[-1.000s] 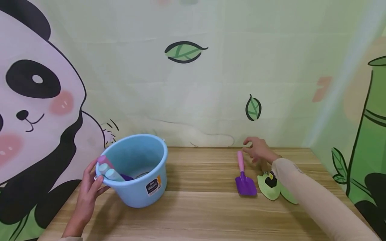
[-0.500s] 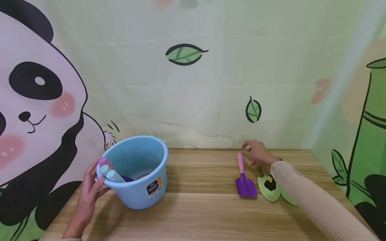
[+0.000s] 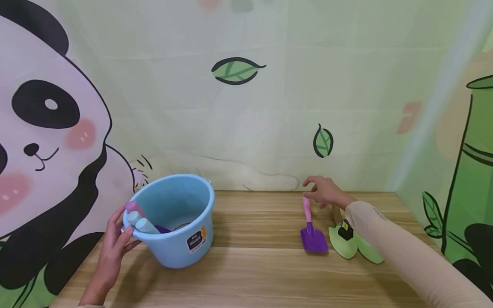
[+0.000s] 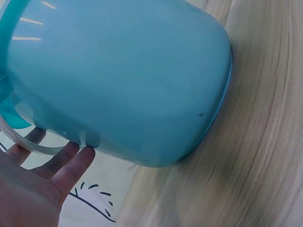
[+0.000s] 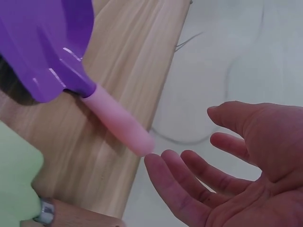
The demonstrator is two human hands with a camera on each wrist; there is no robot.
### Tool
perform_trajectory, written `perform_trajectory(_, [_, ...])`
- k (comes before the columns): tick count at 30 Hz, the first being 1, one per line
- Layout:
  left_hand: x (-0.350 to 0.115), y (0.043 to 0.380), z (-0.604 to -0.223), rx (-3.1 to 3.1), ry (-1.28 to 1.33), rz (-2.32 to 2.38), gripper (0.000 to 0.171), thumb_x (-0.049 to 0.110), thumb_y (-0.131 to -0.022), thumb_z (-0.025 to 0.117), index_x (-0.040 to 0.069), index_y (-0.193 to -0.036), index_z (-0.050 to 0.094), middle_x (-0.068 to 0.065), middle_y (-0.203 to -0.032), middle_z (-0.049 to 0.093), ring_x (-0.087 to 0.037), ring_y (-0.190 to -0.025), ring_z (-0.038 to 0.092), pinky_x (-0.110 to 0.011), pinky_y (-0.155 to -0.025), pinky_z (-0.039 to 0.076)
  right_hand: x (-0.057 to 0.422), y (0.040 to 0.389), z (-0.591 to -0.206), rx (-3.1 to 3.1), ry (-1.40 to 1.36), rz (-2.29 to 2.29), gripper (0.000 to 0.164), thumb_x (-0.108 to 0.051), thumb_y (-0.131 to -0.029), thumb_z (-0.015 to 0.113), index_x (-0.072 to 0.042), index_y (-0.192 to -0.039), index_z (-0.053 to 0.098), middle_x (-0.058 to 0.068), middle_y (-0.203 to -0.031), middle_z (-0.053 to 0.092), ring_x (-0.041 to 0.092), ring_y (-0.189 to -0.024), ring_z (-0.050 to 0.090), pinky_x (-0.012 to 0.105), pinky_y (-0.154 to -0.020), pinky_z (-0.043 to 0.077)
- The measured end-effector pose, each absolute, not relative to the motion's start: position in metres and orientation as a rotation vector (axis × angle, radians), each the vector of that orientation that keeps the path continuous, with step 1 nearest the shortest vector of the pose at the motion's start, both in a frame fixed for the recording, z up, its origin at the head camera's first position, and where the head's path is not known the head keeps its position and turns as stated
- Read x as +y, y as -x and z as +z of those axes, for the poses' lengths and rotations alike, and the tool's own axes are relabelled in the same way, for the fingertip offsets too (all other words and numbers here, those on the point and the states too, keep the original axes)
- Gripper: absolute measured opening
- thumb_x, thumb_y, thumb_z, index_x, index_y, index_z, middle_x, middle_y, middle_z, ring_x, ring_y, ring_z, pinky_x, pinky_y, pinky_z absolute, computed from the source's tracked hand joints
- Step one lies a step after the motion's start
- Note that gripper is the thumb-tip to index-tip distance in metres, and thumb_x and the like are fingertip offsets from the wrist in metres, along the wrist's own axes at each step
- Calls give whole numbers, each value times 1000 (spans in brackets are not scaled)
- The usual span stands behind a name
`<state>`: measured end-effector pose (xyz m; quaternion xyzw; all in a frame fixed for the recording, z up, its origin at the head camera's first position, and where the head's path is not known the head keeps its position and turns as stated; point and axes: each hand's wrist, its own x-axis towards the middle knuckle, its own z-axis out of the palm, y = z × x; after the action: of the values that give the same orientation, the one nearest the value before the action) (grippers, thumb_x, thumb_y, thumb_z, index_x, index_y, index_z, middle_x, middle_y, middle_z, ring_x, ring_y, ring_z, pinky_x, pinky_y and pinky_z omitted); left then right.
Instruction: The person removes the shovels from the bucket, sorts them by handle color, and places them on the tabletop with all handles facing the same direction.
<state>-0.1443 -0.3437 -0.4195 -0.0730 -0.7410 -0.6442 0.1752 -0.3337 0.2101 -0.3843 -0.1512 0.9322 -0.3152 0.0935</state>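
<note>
A light blue bucket (image 3: pixel 173 239) leans slightly toward the left on the wooden table. My left hand (image 3: pixel 113 246) grips its left rim, thumb at the edge; the left wrist view has its fingers against the bucket wall by a pale bail handle (image 4: pixel 28 144). Two light blue handles (image 3: pixel 143 224) and a pink-purple one stick out inside. My right hand (image 3: pixel 325 191) hovers with spread, loosely bent fingers at the end of the pink handle (image 5: pixel 120 125) of a purple toy shovel (image 3: pixel 313 239). In the right wrist view, a fingertip is right at that end.
Right of the shovel lie two light green blades (image 3: pixel 343 246), one with a black label; a brown wooden handle (image 5: pixel 85 217) with a metal collar joins one. A panda-and-leaf printed cloth (image 3: pixel 246 124) hangs along the table's back edge.
My right hand has shifted slightly left, closer over the pink handle's end. My left hand and the bucket hold their place; the head view tilts slightly.
</note>
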Motion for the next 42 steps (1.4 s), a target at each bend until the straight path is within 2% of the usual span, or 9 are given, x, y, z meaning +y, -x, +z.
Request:
perform_trajectory(6, [-344,143,-420,-2101,193,-1824,58,13,-109,42,22,-163,23,-4,-152,37,-1,-120,57,-22,-82,57,203,330,-374,2755,504,-889,38,-15,-99,68,-1,-133,58,22,-105,72,29,-81,66,42,-60,62])
perform_trajectory(10, [-344,143,-418,-2121,175,-1814,58,15,-109,42,24,-163,22,-10,-155,34,-2,-120,57,-21,-82,57,199,330,-368,2751,530,-864,37,-16,-100,67,-2,-134,59,21,-106,71,27,-78,65,40,-59,61])
perform_trajectory(15, [-343,143,-416,-2136,158,-1809,59,17,-109,43,25,-163,22,-16,-157,31,-1,-119,57,-22,-82,57,196,330,-359,2711,596,-840,37,-16,-100,67,-4,-134,58,23,-112,70,29,-84,67,39,-61,62])
perform_trajectory(25, [-342,144,-417,-2098,184,-1824,58,14,-109,42,23,-163,23,-1,-148,39,-2,-119,58,-22,-82,57,190,331,-332,2581,733,-838,46,-22,-101,68,-10,-143,54,24,-125,65,24,-89,69,43,-71,62])
perform_trajectory(35, [-342,142,-419,-2091,190,-1828,58,12,-109,41,22,-163,23,-2,-149,39,-3,-122,55,-22,-82,57,183,328,-320,2541,731,-842,48,-23,-100,68,-15,-145,52,23,-128,63,24,-90,71,42,-74,62])
perform_trajectory(42, [-343,143,-421,-2074,192,-1840,58,11,-108,42,21,-163,23,0,-147,41,-2,-120,57,-22,-81,58,184,329,-324,2524,764,-863,47,-23,-101,68,-12,-144,53,25,-128,63,27,-95,71,44,-73,62])
